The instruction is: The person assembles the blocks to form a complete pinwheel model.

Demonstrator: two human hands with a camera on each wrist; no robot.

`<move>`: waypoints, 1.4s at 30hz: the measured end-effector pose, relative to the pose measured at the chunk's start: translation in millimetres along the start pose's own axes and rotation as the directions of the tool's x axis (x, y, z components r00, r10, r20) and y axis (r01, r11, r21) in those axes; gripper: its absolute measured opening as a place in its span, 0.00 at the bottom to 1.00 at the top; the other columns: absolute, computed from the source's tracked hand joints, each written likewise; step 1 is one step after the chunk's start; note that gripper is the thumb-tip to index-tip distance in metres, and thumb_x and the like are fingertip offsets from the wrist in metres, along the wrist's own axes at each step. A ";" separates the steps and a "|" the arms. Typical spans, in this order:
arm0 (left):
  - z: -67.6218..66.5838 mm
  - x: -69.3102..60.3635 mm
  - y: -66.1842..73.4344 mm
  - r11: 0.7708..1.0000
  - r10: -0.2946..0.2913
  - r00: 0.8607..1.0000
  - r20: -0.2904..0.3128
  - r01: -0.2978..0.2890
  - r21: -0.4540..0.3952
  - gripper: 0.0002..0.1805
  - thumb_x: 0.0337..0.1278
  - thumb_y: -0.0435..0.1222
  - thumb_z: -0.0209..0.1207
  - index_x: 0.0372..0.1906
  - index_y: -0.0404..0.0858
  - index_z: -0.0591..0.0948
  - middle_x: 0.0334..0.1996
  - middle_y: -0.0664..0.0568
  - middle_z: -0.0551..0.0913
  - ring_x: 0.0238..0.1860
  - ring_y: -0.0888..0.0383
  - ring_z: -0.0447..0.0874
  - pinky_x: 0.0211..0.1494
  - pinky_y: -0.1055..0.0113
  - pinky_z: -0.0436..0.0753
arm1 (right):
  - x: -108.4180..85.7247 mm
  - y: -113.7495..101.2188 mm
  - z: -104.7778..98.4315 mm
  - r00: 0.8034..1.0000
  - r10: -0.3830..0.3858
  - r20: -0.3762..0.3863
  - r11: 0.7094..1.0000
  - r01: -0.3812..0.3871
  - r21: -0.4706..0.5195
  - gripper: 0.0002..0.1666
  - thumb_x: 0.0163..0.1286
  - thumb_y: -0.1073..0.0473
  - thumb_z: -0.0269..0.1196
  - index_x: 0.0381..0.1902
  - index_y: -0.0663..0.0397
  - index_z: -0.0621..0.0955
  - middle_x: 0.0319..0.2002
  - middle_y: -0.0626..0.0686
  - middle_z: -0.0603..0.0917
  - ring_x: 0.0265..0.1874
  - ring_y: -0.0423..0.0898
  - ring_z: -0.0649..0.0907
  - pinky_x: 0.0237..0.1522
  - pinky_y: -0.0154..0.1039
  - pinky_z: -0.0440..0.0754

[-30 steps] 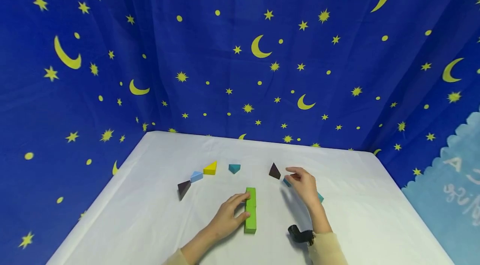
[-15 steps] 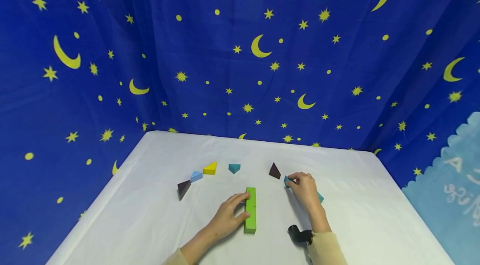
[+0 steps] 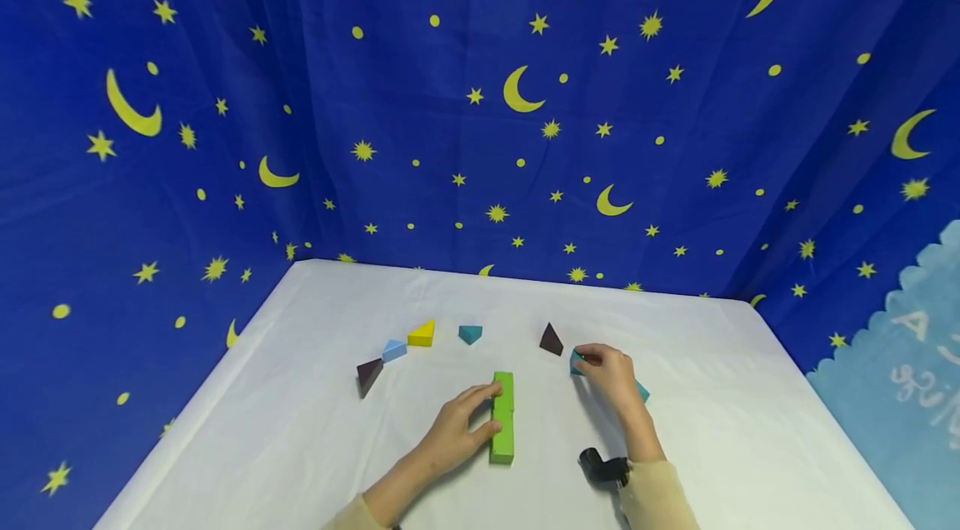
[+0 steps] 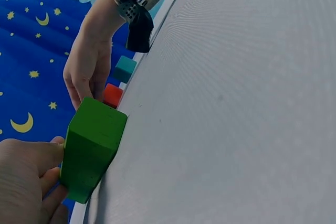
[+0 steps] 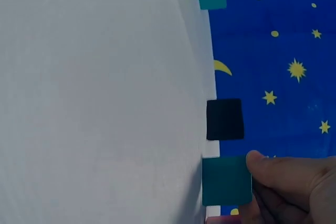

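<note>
Two end-to-end blocks (image 3: 502, 430) lie on the table (image 3: 765, 447), with other blocks (image 3: 470, 334) left, right and behind.

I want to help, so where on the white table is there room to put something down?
Wide bare patches of white table: right of the right sleeve, and left of the left hand. A narrower one: between the green blocks and right hand. Crowded: around the right hand's teal block, and along the yellow wedge, light blue wedge and left dark wedge.

In the head view, the right fingers (image 3: 596, 349) partly hide their teal block (image 3: 576, 362), perhaps a wedge.
</note>
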State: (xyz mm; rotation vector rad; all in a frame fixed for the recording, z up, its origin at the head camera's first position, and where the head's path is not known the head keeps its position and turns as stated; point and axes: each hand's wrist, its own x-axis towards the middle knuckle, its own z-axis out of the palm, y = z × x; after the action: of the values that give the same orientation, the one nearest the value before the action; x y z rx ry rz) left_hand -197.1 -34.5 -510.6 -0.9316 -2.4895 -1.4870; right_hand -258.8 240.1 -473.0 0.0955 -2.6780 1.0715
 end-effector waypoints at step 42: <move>-0.7 1.4 -2.9 1.000 0.008 1.000 0.009 -0.008 0.004 0.28 0.59 0.38 0.61 0.63 0.34 0.71 0.57 0.50 0.76 0.60 0.54 0.71 0.65 0.60 0.68 | 9.2 -53.8 75.1 0.988 -0.122 0.098 0.979 0.103 0.178 0.06 0.63 0.64 0.64 0.36 0.58 0.86 0.32 0.51 0.86 0.33 0.44 0.83 0.35 0.40 0.82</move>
State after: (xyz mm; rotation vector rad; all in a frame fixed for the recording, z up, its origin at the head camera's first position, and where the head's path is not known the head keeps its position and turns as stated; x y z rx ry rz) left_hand -200.0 -35.4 -511.9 -0.9479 -2.4912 -1.4783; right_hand -275.2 149.8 -486.9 0.3431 -2.6314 1.2935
